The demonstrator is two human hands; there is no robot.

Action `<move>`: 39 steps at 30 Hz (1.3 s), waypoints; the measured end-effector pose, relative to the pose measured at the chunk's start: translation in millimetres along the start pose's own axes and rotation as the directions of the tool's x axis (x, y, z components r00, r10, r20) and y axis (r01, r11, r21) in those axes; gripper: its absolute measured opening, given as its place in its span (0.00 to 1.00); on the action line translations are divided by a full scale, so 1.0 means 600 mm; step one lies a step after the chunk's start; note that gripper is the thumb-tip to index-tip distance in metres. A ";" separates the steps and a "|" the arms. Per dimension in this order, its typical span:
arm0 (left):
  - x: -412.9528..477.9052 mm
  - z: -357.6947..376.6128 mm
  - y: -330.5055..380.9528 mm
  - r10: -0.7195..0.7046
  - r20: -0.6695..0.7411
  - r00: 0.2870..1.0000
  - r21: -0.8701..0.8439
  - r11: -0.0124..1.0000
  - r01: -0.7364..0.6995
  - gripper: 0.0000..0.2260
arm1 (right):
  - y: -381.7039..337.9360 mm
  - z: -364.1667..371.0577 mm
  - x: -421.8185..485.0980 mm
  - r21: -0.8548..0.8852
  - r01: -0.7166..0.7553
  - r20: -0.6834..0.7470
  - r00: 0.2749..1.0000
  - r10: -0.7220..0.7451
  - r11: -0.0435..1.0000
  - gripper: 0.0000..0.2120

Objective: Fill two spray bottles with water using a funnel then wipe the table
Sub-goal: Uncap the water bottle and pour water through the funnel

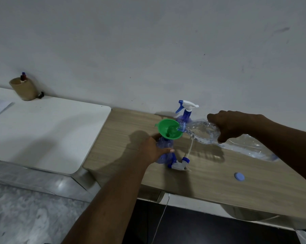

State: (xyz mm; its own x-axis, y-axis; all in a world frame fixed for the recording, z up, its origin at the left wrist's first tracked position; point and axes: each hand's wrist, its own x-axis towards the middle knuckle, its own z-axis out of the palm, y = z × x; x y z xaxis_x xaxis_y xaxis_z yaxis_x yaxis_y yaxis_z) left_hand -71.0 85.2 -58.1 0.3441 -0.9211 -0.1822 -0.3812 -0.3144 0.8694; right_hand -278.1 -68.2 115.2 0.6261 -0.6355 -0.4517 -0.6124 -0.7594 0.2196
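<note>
You poured water through the funnel into the open spray bottle.

Your left hand (152,148) wrapped around the blue spray bottle (163,152) on the wooden table (219,184), with the green funnel (166,125) seated in its neck. Your right hand (231,125) gripped the clear water bottle (201,132), tipped with its mouth over the funnel. The loose spray head (179,163) lay just beside the bottle; the second spray bottle (185,117) stood by the wall.

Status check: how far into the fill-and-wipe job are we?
Done: rear spray bottle has its trigger head on, fill level unclear. In hand: left hand grips the front spray bottle, green funnel in its neck; right hand tips the water bottle into it. Left: refit the loose trigger head, wipe the table.
</note>
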 end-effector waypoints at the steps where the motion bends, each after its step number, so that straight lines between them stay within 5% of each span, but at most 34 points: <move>1: 0.001 0.000 0.000 0.000 0.001 1.000 -0.003 1.000 0.000 0.28 | 0.000 0.000 0.000 -0.006 -0.001 -0.002 1.000 0.001 1.000 0.28; 12: 0.001 -0.001 -0.003 -0.012 0.033 0.999 -0.053 0.999 0.014 0.28 | 0.002 0.008 0.003 0.053 0.014 -0.033 0.999 -0.012 0.998 0.28; 19: 0.004 0.005 -0.008 -0.005 -0.012 1.000 -0.017 1.000 0.004 0.30 | 0.019 0.049 0.008 0.345 0.049 -0.167 0.986 0.009 0.937 0.29; 26: 0.006 0.008 -0.009 -0.003 -0.044 0.999 -0.018 1.000 0.003 0.29 | 0.037 0.102 -0.003 0.726 0.113 -0.404 0.868 0.288 0.678 0.33; 32: 0.007 0.008 -0.009 -0.007 -0.063 0.998 0.001 1.000 0.007 0.28 | 0.021 0.149 0.000 0.891 0.203 -0.416 0.726 0.548 0.406 0.34; 39: 0.008 0.009 -0.013 0.000 -0.061 0.998 0.020 1.000 0.001 0.27 | 0.005 0.193 0.008 0.915 0.246 -0.403 0.613 0.679 0.320 0.36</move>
State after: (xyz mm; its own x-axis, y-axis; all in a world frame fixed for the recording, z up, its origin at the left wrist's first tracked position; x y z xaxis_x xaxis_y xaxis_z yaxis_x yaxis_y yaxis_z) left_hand -71.0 82.2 -68.3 0.3954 -0.9056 -0.1536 -0.3981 -0.3197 0.8598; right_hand -333.1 -57.5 13.7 0.1623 -0.9617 0.2208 -0.4834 -0.2725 -0.8319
